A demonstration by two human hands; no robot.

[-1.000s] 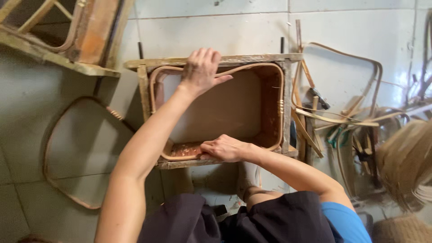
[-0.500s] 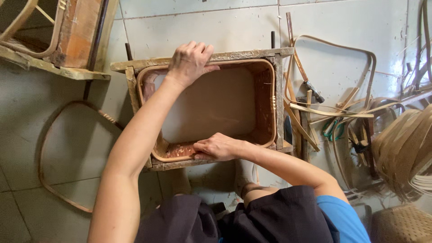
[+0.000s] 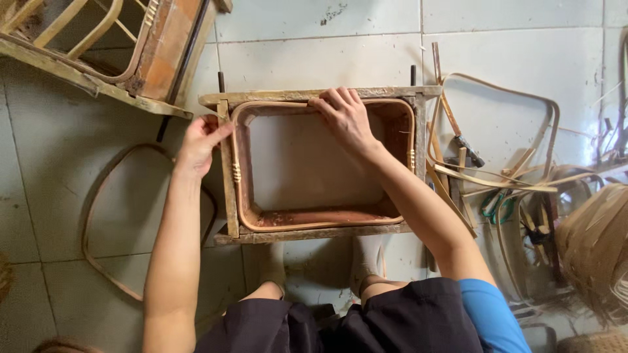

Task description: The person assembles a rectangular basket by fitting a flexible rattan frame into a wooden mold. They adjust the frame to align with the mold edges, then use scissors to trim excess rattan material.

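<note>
Head view: wooden mould frame [image 3: 314, 232] lies on the tiles before me, long axis left-right. Inside it, the rattan hoop [image 3: 243, 196]. My right hand [image 3: 343, 116] presses its far side flat-palmed; my left hand [image 3: 199, 138] pinches its left corner.

A bent rattan hoop [image 3: 314, 223] lines the rectangular wooden frame [image 3: 307, 234] lying flat.

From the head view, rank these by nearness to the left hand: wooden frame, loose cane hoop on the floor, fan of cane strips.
1. Wooden frame, touching the left hand.
2. Cane hoop, on the floor just below it.
3. Cane strips, far right.
</note>
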